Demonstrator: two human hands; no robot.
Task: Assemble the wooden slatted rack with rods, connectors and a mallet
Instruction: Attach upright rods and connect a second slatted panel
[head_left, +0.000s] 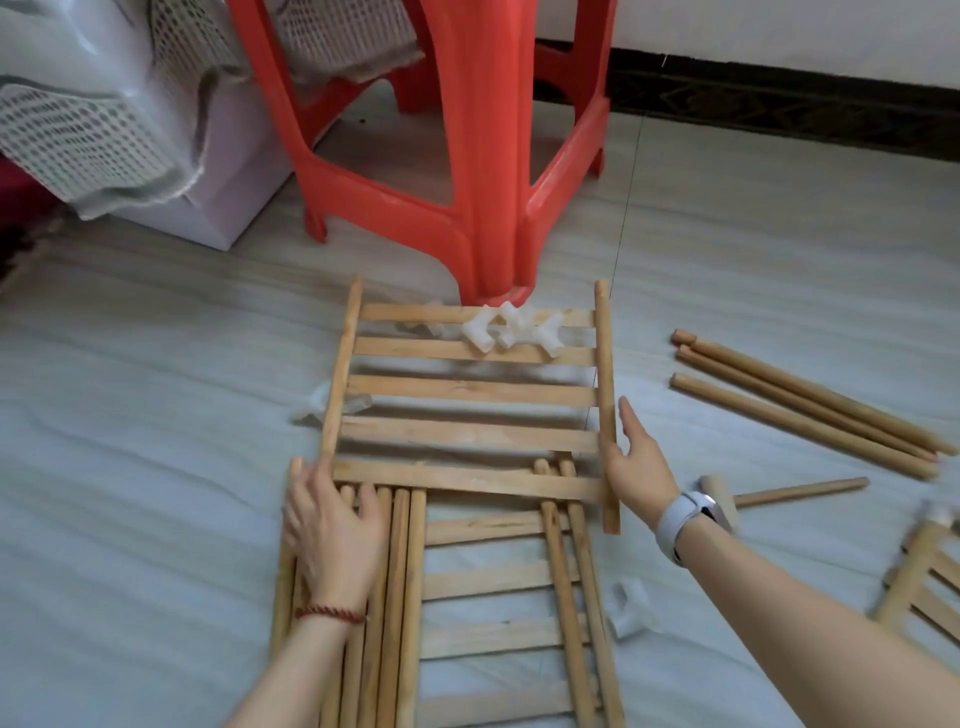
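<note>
Slatted panel: the wooden slatted panel (470, 410) lies flat on the floor in front of the red plastic stool (467, 156), its near edge overlapping a second slatted panel (498, 582) and a bundle of rods (384, 582) beneath it.
Why it sits so: judged from the layout, parts are spread out flat and unjoined, so the task looks early; the upper panel is likely being squared up or drawn clear of the pile.
Connectors: a cluster of white connectors (514, 327) rests on the far slats, probably parked there to stay within reach; one more white connector (631, 608) lies on the floor by the lower panel.
Left hand: the left hand (332, 525) lies palm down across the rod bundle, fingers spread and lightly bent, pressing without closing around anything.
Right hand: the right hand (636, 462) stands edge-on against the panel's right side rail, fingers straight and pointing away, thumb touching the rail; grip wide, holding nothing.
Mallet: the mallet (779, 493) lies untouched on the floor just behind the right wrist.
Spare rods: three loose rods (805, 405) lie well apart to the right.
Third panel: a further slatted piece (924, 587) shows at the right edge.
</note>
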